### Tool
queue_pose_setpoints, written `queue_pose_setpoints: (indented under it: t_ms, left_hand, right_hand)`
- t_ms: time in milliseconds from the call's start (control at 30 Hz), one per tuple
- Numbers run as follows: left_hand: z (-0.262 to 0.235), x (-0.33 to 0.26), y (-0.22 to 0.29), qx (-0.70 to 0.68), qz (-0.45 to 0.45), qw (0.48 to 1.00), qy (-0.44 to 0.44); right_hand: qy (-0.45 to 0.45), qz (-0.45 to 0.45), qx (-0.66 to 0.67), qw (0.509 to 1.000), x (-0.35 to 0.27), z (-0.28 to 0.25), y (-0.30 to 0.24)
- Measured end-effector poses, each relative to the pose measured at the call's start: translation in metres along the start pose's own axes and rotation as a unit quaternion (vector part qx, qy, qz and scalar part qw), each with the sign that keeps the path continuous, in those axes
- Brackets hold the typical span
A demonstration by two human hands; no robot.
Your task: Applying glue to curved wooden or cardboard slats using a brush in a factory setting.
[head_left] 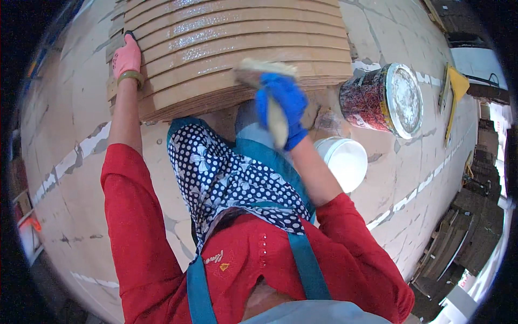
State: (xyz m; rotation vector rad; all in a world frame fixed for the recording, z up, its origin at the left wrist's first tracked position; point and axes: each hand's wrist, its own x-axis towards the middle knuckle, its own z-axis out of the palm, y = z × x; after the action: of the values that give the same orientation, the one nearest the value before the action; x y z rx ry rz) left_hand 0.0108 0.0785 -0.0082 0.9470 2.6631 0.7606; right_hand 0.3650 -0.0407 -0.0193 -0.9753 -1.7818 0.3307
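A fanned stack of brown cardboard sheets lies before me, its overlapping edges forming long steps. Wet, shiny white streaks run down the steps near the far middle. My left hand, in a pink glove with dark fingertips, is closed at the stack's left edge; its thumb points away from me and the other fingers are mostly hidden. In a blue glove, my right hand grips a wide brush with a pale handle. The brush head is over the stack's near right part, blurred by motion; whether it touches the cardboard I cannot tell.
To the right a stained bucket has a white-smeared lid facing right. Nearer me stands a white bucket. A yellow folding floor sign is farther right, and brown stacks line the right side. The floor has worn white lines.
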Motion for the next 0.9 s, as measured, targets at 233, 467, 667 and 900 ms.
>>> queue_pose_setpoints:
  t_ms: [233, 467, 667, 900]
  left_hand:
    - [0.001, 0.004, -0.007, 0.007, -0.003, 1.0, 0.012]
    - [0.008, 0.011, -0.001, 0.009, 0.007, 1.0, 0.003]
    - [0.005, 0.014, -0.016, 0.017, 0.014, 1.0, 0.008]
    - [0.012, 0.001, -0.001, -0.01, 0.001, 1.0, 0.02]
  right_hand:
    - [-0.107, -0.015, 0.092, 0.99, 0.006, -0.002, -0.04]
    - [0.046, -0.059, -0.084, 0.994, 0.041, 0.018, 0.017]
    - [-0.119, -0.095, 0.081, 0.985, -0.018, 0.065, -0.051]
    - [-0.153, -0.081, 0.02, 0.985, 0.045, 0.068, -0.053]
